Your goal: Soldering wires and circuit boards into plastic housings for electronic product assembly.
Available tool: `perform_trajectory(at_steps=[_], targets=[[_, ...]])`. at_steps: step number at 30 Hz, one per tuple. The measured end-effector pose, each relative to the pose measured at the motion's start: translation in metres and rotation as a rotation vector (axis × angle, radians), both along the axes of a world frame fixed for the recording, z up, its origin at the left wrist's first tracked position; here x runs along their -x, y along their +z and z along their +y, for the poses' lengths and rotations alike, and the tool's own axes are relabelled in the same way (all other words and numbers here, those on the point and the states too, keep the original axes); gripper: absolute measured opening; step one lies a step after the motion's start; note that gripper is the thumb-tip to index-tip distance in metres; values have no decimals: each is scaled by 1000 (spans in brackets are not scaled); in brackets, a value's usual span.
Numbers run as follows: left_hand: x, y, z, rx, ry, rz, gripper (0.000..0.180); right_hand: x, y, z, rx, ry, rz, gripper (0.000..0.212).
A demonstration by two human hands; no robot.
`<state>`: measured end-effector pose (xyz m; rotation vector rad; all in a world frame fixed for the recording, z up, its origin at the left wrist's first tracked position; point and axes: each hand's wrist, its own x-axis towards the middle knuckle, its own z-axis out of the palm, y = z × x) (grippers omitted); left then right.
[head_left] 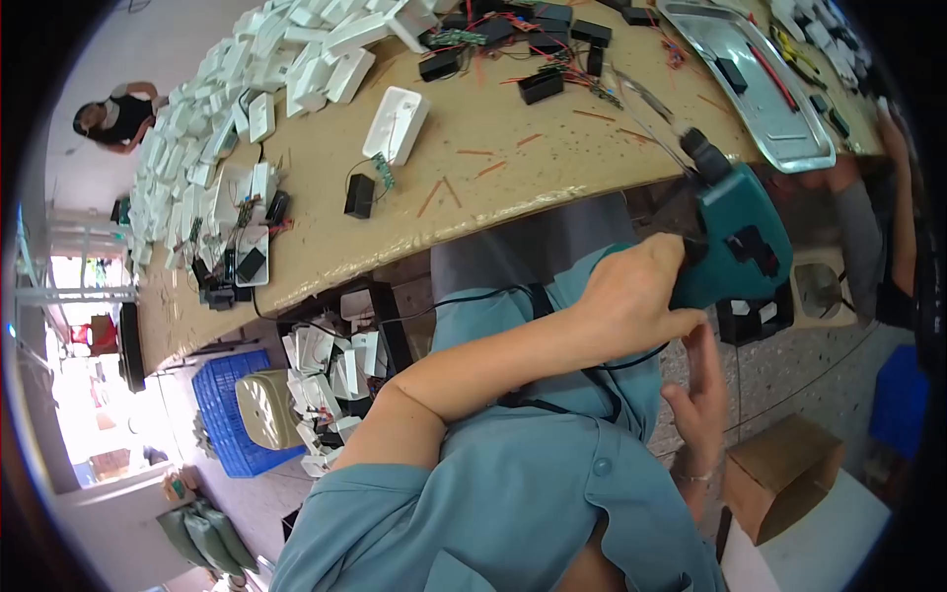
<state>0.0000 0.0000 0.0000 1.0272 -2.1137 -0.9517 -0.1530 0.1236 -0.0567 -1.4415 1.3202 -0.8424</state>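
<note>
My left arm reaches across my body, and my left hand point(631, 296) is closed on a teal and black power tool that looks like a power drill point(745, 242). Most of its fingers are hidden by the tool and the hand itself. The drill's black front end and thin metal shaft point up and left over the table edge. Just below, my right hand point(696, 400) is open, thumb apart and fingers stretched up close to the left hand; whether they touch the drill is hidden. On the table lie an open white plastic case point(397, 123) and a small black box point(359, 196) wired to a green circuit board point(383, 170).
A large heap of white cases point(212, 123) covers the table's left. Black boxes with red wires point(541, 86) lie at the back, beside a metal tray point(794, 148). Below are a blue crate point(222, 405) and a cardboard box point(784, 474). Other people are at far left and right.
</note>
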Motion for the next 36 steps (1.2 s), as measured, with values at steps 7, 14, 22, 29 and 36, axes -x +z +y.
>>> perform_trajectory(at_steps=[7,14,22,29,36], targets=[[-23,-5,10,64,-100,35,42,-46,19,-63,391,-214,-578,79],[-137,36,-26,474,193,-40,27,-42,24,-92,258,-176,-1026,62],[-232,27,-96,448,766,-148,33,-82,63,-162,43,129,-1226,77],[-218,17,-107,171,710,-432,62,-79,58,-178,88,18,-1265,77],[-264,27,-100,274,671,-624,62,-56,48,-177,95,-10,-1186,73]])
